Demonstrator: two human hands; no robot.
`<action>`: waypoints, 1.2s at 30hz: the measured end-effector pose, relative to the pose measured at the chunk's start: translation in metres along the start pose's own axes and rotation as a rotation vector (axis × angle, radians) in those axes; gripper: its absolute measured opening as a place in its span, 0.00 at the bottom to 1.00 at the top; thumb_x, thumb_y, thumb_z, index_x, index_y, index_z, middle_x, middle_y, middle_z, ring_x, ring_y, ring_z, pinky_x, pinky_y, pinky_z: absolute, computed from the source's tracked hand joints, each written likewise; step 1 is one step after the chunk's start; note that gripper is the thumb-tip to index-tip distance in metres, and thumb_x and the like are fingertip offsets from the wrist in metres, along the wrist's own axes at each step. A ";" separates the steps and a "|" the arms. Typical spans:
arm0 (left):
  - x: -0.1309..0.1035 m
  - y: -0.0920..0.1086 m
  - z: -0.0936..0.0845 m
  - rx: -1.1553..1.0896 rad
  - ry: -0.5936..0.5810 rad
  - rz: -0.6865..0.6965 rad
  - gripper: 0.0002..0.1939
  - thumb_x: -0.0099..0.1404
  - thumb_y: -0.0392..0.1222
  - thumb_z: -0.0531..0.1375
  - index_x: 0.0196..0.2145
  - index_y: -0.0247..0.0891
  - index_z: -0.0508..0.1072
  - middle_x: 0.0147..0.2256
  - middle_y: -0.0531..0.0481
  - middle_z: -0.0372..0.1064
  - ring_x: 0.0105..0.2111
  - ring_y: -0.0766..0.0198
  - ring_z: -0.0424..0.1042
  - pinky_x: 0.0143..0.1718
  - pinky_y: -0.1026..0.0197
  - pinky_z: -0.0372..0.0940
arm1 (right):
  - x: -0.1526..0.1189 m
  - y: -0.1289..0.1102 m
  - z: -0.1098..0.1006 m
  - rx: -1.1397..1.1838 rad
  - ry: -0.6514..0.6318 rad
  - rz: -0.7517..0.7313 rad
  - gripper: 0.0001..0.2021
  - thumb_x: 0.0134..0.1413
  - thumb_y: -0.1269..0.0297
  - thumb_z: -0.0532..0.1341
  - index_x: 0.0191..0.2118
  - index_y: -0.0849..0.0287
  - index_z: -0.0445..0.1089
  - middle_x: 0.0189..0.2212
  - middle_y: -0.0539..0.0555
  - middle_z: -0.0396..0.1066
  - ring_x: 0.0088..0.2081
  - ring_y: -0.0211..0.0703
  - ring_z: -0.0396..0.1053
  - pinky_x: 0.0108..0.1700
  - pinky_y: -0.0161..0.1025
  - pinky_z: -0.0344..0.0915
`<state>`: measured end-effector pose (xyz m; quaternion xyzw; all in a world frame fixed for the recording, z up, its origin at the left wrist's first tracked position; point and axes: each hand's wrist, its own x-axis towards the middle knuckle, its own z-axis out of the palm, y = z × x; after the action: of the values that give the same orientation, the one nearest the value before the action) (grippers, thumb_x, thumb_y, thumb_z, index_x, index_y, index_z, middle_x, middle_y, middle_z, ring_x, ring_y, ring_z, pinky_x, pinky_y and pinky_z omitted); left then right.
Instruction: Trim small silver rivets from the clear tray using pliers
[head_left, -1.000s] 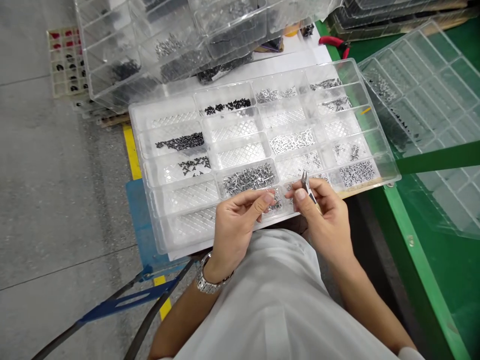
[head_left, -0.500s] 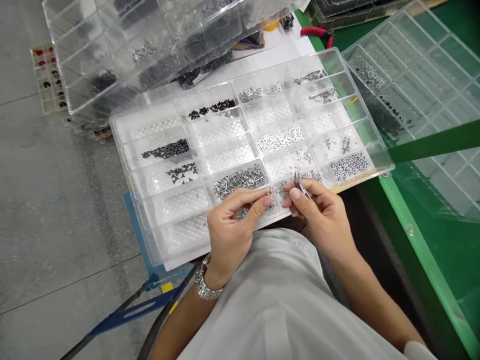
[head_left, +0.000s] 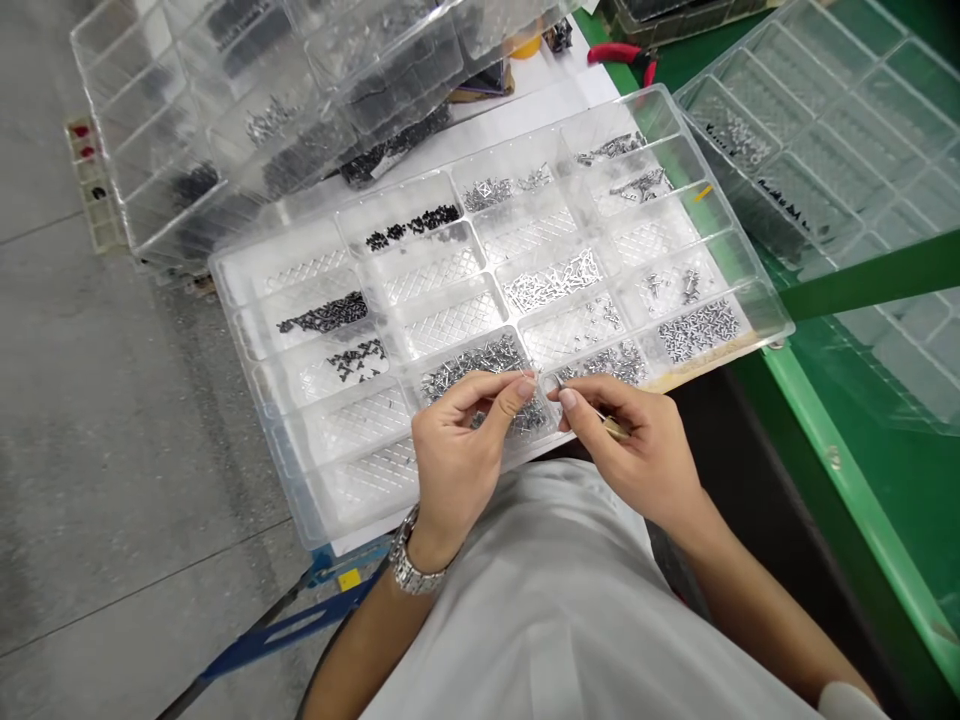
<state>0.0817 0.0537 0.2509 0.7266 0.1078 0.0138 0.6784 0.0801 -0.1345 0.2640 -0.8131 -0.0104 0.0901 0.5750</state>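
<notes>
On the left, a grey, speckled floor [head_left: 97,430] is crossed by thin dark seams and touched by a soft sheen. On the right, a green table [head_left: 926,480] is edged by a green rail [head_left: 844,490]. At lower left, a blue frame [head_left: 281,632] is seen beside a yellow patch [head_left: 349,579].

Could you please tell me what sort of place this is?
Probably a workshop or small-parts assembly area: a clear compartment tray holds sorted small metal pieces, a red-handled tool lies behind it, and the floor is plain grey.
</notes>
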 end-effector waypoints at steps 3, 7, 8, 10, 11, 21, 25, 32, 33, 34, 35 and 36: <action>0.007 0.001 0.004 0.023 0.009 0.011 0.04 0.72 0.45 0.74 0.43 0.47 0.90 0.40 0.51 0.86 0.40 0.63 0.82 0.43 0.61 0.75 | 0.007 0.000 -0.003 -0.019 -0.007 0.005 0.10 0.75 0.57 0.67 0.43 0.56 0.83 0.31 0.49 0.80 0.31 0.40 0.73 0.35 0.39 0.65; 0.013 -0.001 0.011 0.043 0.008 -0.005 0.04 0.73 0.45 0.74 0.42 0.47 0.90 0.38 0.51 0.85 0.39 0.63 0.82 0.42 0.61 0.75 | 0.014 0.002 -0.004 0.031 0.002 0.021 0.07 0.74 0.59 0.69 0.44 0.55 0.84 0.31 0.49 0.81 0.30 0.39 0.74 0.35 0.37 0.67; 0.014 -0.001 0.012 0.055 0.008 -0.004 0.03 0.73 0.45 0.74 0.42 0.46 0.90 0.39 0.51 0.85 0.39 0.63 0.82 0.42 0.61 0.75 | 0.015 0.002 -0.005 0.041 0.006 0.029 0.07 0.74 0.60 0.69 0.44 0.55 0.84 0.31 0.48 0.82 0.30 0.39 0.74 0.35 0.37 0.67; 0.016 -0.002 0.014 0.083 0.014 0.007 0.03 0.74 0.44 0.73 0.43 0.46 0.90 0.38 0.51 0.85 0.39 0.64 0.82 0.41 0.60 0.75 | 0.017 0.002 -0.005 0.051 0.012 0.049 0.07 0.74 0.60 0.69 0.43 0.55 0.83 0.30 0.48 0.81 0.30 0.38 0.73 0.35 0.37 0.67; 0.017 -0.001 0.014 0.097 0.017 0.013 0.03 0.74 0.44 0.73 0.43 0.46 0.90 0.38 0.51 0.85 0.38 0.64 0.82 0.41 0.60 0.75 | 0.018 0.002 -0.005 0.051 0.014 0.059 0.08 0.74 0.60 0.69 0.43 0.55 0.83 0.30 0.48 0.81 0.30 0.38 0.73 0.34 0.37 0.67; 0.019 0.002 0.014 0.148 0.002 0.007 0.03 0.74 0.44 0.73 0.43 0.46 0.89 0.39 0.50 0.86 0.37 0.61 0.82 0.41 0.58 0.77 | 0.021 -0.002 -0.006 0.023 -0.009 0.102 0.09 0.75 0.58 0.68 0.42 0.55 0.84 0.29 0.49 0.80 0.29 0.39 0.71 0.33 0.38 0.66; 0.019 0.003 0.014 0.168 0.005 0.008 0.04 0.74 0.45 0.72 0.43 0.45 0.89 0.39 0.50 0.86 0.37 0.61 0.82 0.40 0.58 0.77 | 0.022 -0.003 -0.007 0.019 -0.020 0.133 0.10 0.74 0.57 0.68 0.41 0.55 0.84 0.28 0.50 0.79 0.27 0.40 0.69 0.31 0.39 0.66; 0.020 0.003 0.015 0.169 -0.011 0.019 0.04 0.75 0.43 0.72 0.42 0.44 0.89 0.39 0.50 0.86 0.38 0.61 0.83 0.41 0.58 0.76 | 0.024 -0.006 -0.008 0.026 -0.031 0.154 0.12 0.74 0.55 0.68 0.40 0.55 0.84 0.27 0.50 0.79 0.25 0.39 0.70 0.29 0.39 0.66; 0.020 0.003 0.015 0.171 -0.013 0.024 0.04 0.75 0.43 0.72 0.42 0.44 0.89 0.40 0.50 0.86 0.38 0.61 0.83 0.41 0.58 0.76 | 0.024 -0.007 -0.009 0.022 -0.040 0.160 0.12 0.74 0.55 0.68 0.40 0.55 0.84 0.27 0.50 0.79 0.25 0.39 0.69 0.28 0.39 0.66; 0.020 0.003 0.015 0.172 -0.014 0.029 0.04 0.75 0.43 0.71 0.43 0.44 0.89 0.40 0.51 0.86 0.38 0.61 0.83 0.41 0.59 0.75 | 0.024 -0.007 -0.009 0.018 -0.044 0.161 0.12 0.74 0.55 0.68 0.40 0.55 0.84 0.27 0.50 0.78 0.25 0.39 0.68 0.28 0.38 0.65; 0.020 0.003 0.015 0.172 -0.015 0.034 0.04 0.76 0.43 0.71 0.43 0.44 0.88 0.40 0.51 0.86 0.39 0.62 0.83 0.41 0.59 0.75 | 0.024 -0.007 -0.009 0.017 -0.040 0.156 0.12 0.74 0.55 0.68 0.40 0.56 0.84 0.27 0.50 0.78 0.24 0.38 0.67 0.27 0.38 0.64; 0.020 0.003 0.015 0.173 -0.014 0.037 0.04 0.76 0.43 0.71 0.43 0.44 0.88 0.40 0.51 0.86 0.39 0.62 0.83 0.41 0.59 0.75 | 0.024 -0.007 -0.009 0.014 -0.037 0.152 0.12 0.74 0.55 0.68 0.40 0.55 0.84 0.26 0.50 0.78 0.24 0.38 0.67 0.27 0.38 0.63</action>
<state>0.1039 0.0422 0.2502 0.7843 0.0904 0.0120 0.6136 0.1061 -0.1377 0.2706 -0.8057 0.0415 0.1486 0.5719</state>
